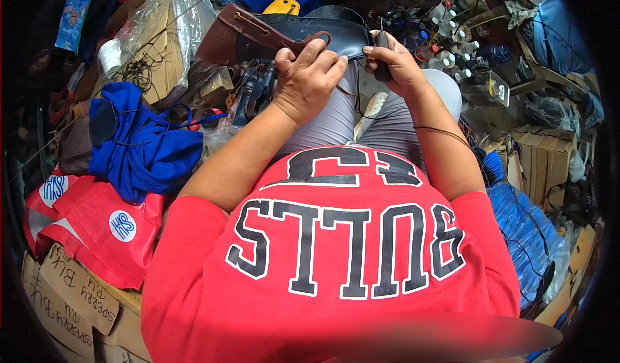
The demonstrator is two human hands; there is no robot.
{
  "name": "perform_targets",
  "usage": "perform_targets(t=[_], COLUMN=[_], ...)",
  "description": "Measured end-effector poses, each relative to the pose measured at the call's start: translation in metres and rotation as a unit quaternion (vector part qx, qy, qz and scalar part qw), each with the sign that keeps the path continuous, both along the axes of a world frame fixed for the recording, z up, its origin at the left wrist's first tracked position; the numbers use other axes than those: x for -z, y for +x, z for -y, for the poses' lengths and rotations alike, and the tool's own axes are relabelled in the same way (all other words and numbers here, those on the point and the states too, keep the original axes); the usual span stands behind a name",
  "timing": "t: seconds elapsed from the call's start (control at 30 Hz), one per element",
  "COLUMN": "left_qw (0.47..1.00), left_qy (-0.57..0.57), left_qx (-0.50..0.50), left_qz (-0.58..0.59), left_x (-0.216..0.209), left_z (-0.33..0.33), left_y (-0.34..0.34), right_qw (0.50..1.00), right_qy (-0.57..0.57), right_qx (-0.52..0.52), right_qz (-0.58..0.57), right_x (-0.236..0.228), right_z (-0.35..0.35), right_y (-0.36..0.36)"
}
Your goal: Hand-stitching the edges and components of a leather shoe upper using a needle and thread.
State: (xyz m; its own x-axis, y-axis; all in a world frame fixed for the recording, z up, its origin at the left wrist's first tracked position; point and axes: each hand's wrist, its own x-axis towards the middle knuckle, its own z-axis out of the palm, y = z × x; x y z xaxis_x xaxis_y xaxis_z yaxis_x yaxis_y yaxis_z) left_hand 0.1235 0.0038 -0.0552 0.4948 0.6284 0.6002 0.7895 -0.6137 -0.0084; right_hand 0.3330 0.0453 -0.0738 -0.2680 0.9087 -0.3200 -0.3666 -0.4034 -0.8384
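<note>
Above my lap lies a leather shoe upper (271, 32), brown at its left part and black along the right, with a tan lace threaded through the brown leather. My left hand (309, 79) grips its near edge, fingers curled by a brown lace loop. At the right end of the upper, my right hand (402, 66) closes round an awl (383, 62) with a dark handle. The awl's thin metal shaft points up and away from me. My right thumb and fingertips are close to the black leather edge; whether they also pinch it I cannot tell.
Several small capped bottles (445, 43) stand at the far right. Left of me lie a blue cloth (139, 143), a red bag (97, 221) and cardboard boxes (81, 292). Blue plastic sheeting (526, 234) and stacked cardboard (542, 163) are on the right.
</note>
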Motion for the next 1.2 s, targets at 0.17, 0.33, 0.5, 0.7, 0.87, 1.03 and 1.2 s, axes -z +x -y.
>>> perform_targets(t=[0.17,0.33,0.5,0.7,0.87,1.03,1.2], left_qw=[0.997,0.994,0.992,0.99,0.991,0.992,0.991], left_qy=[0.034,0.047,0.039,0.038,0.044,0.032,0.045], left_qx=[-0.003,0.001,0.006,0.008,0.01,0.015,0.015], left_qz=[-0.065,-0.094,-0.12,-0.136,-0.125,-0.12,-0.122], left_x=[0.0,0.0,0.0,0.002,0.0,0.0,0.0], left_z=[0.003,0.005,0.007,0.009,0.009,0.009,0.008], left_y=[0.004,0.004,0.005,0.007,0.006,0.005,0.007], right_qw=[0.984,0.976,0.9,0.836,0.824,0.833,0.836], right_qy=[0.013,0.066,0.164,0.176,0.179,0.172,0.105], right_qx=[-0.041,-0.033,-0.087,-0.141,-0.15,-0.155,-0.195], right_qz=[0.173,0.204,0.395,0.501,0.516,0.503,0.503], right_x=[-0.016,-0.047,-0.069,-0.084,-0.082,-0.08,-0.089], right_z=[0.008,0.03,0.048,0.05,0.047,0.044,0.035], right_y=[0.009,0.031,0.021,-0.001,-0.003,-0.004,-0.005])
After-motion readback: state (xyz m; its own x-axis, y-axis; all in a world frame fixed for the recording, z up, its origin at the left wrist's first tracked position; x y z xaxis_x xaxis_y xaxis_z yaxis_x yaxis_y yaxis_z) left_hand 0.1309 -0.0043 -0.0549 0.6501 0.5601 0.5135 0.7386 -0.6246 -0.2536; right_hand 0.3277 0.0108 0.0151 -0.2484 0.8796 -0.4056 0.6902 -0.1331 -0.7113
